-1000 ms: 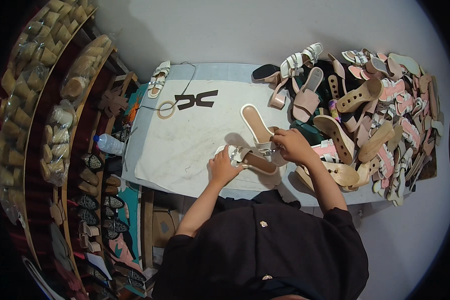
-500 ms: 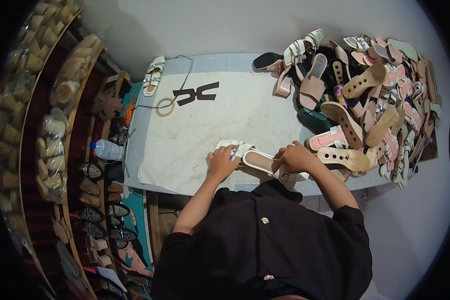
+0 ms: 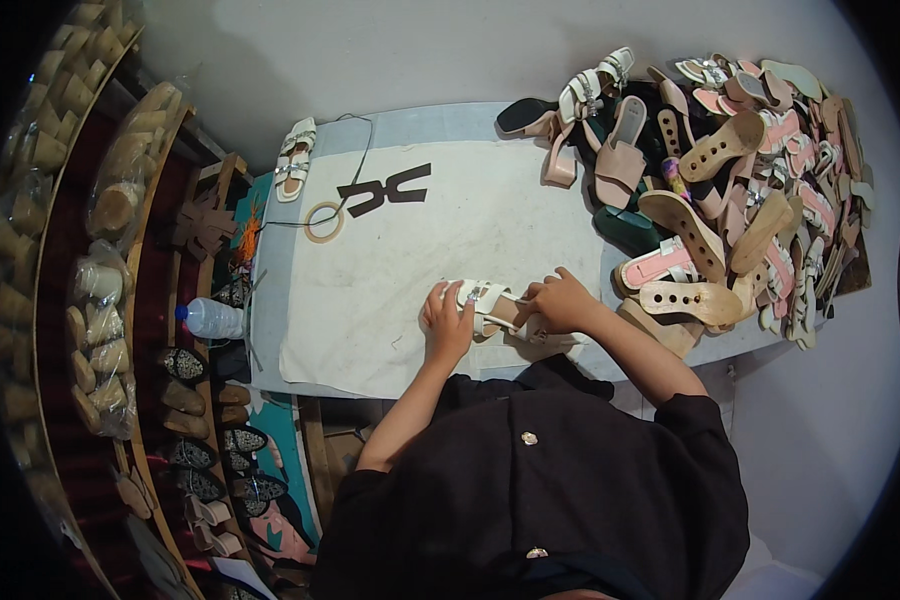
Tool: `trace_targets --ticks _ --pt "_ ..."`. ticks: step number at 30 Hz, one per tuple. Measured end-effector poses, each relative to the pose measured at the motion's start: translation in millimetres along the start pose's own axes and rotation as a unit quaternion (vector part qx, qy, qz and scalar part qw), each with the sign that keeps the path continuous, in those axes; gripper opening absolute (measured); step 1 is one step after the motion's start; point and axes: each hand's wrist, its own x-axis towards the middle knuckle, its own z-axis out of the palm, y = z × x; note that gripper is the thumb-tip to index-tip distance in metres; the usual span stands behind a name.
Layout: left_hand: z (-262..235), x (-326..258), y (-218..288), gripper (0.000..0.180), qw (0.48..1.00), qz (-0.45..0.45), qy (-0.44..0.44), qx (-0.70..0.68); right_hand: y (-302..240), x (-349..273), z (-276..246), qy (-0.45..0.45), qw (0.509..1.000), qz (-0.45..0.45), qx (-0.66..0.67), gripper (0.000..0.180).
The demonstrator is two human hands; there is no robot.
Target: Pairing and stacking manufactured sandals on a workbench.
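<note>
Near the front edge of the table I hold a white strappy sandal point(image 3: 487, 296) with shiny trim across its straps. My left hand point(image 3: 450, 318) is closed round its toe end, thumb over the front straps. At the heel end my right hand point(image 3: 567, 304) is closed with bent fingers on the rear part of the sandal; its fingertips are partly hidden. The sandal is tilted, so only a little of its tan insole shows between the hands. A white cloth point(image 3: 370, 290) lies beneath.
A large heap of sandals and wooden shoe lasts point(image 3: 690, 300) covers the table's right side. Farther back are dark cut pieces point(image 3: 362, 197), a tape roll point(image 3: 322, 222) and another white sandal point(image 3: 295, 160). Shelves with lasts and a water bottle point(image 3: 213, 318) stand left.
The sandal has been tipped from lying with its insole showing to a steeper tilt. My right hand has come closer to my left. The whole view has shifted slightly.
</note>
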Motion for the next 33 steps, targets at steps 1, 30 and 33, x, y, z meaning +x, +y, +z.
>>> trace_targets --ticks 1,30,33 --pt "0 1 -2 0.042 0.997 0.002 0.055 0.047 -3 3 -3 0.018 1.0 -0.014 0.01 0.033" --pt "-17 4 -46 0.039 0.988 -0.015 0.051 -0.145 -21 66 30 0.271 0.941 -0.09 0.182 0.016" --pt "-18 0 -37 0.038 0.995 -0.039 0.042 -0.081 -10 64 34 0.272 0.942 -0.121 0.155 0.021"
